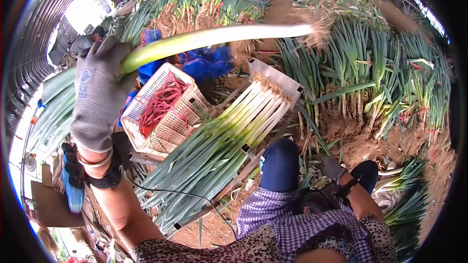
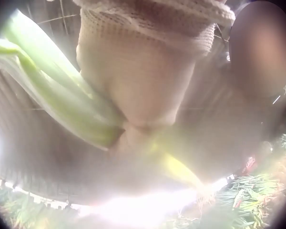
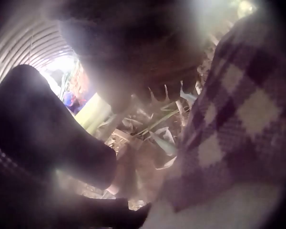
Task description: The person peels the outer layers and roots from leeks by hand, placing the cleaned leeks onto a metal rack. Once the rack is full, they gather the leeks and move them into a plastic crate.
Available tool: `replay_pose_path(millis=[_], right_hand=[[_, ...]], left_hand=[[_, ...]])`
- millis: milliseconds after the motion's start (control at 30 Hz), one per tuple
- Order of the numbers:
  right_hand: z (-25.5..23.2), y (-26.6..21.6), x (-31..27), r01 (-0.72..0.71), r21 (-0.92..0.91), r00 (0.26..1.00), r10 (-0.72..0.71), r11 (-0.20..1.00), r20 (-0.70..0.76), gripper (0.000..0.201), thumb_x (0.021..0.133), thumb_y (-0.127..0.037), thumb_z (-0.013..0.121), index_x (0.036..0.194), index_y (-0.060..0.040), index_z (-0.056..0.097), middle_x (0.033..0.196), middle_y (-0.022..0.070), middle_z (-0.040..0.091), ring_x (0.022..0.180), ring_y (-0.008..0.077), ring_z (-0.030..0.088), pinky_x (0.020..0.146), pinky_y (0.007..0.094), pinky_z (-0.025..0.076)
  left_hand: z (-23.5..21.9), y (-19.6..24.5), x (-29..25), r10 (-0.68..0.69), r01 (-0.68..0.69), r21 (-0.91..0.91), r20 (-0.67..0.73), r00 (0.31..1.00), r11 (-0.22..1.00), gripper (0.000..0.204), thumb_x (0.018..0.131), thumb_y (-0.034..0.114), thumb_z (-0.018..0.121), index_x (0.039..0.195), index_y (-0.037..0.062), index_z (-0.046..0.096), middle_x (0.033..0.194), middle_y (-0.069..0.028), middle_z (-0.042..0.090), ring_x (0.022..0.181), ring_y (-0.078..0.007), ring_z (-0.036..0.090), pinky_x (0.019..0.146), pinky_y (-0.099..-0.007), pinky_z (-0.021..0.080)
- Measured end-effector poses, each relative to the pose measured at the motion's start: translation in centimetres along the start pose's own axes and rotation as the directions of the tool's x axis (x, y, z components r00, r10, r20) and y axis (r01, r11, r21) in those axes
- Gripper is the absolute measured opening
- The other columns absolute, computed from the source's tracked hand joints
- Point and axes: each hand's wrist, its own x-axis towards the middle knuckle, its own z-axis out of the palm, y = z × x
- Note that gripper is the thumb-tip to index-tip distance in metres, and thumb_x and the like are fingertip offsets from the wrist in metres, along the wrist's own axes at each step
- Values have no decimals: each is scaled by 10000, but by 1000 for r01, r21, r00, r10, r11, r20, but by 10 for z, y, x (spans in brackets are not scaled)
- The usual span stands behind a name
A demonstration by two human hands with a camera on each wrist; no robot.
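My left hand [image 1: 100,85], in a grey glove, is raised at the left and grips a long green onion [image 1: 219,37] by its green part. The white shaft points right, ending in blurred roots [image 1: 317,31]; the leaves [image 1: 53,112] trail behind the hand. In the left wrist view the green stalk [image 2: 52,95] passes by the pale, blurred glove. Down beside my knee, my gloved right hand [image 1: 331,168] hangs low over scraps with its fingers loosely bent, nothing visible in them. In front lies a row of green onions [image 1: 214,141] in a metal tray [image 1: 280,80], roots against its end plate.
A white plastic basket [image 1: 168,131] of red ties [image 1: 163,100] stands left of the tray. Upright green onion bundles [image 1: 370,63] line the right; more bundles [image 1: 209,0] stand behind. A black cable [image 1: 180,191] crosses the tray's leaves. Another person [image 1: 85,44] sits far left.
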Motion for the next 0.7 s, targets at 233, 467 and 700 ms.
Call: replay_pose_path(millis=[233,467,700], right_hand=[[10,-6,-22,71,-58,997,-72,996,-10,455,888,-231,635,1316,-103,550,1247,206,600,1093,366,609,931,411,489],[36,5,-3,91,-122,995,-83,988,63,535,928,-456,555,1308,-78,550,1175,249,623,1040,420,614,894,479,488],[53,-2,-22,-93,67,996,92,993,20,529,932,-439,540,1306,-65,553,1208,244,610,1092,407,598,937,465,462]], left_hand=[[-52,-11,-67,-200,160,139,354,914,977,220,685,135,711,890,69,665,878,-116,618,828,-306,620,759,-392,505],[210,-4,-161,-350,420,23,595,723,907,186,718,289,685,781,118,721,788,-155,685,752,-344,678,707,-461,530],[455,70,-189,-492,646,-81,578,650,759,400,636,409,804,896,116,726,933,-145,704,886,-322,663,821,-439,506]])
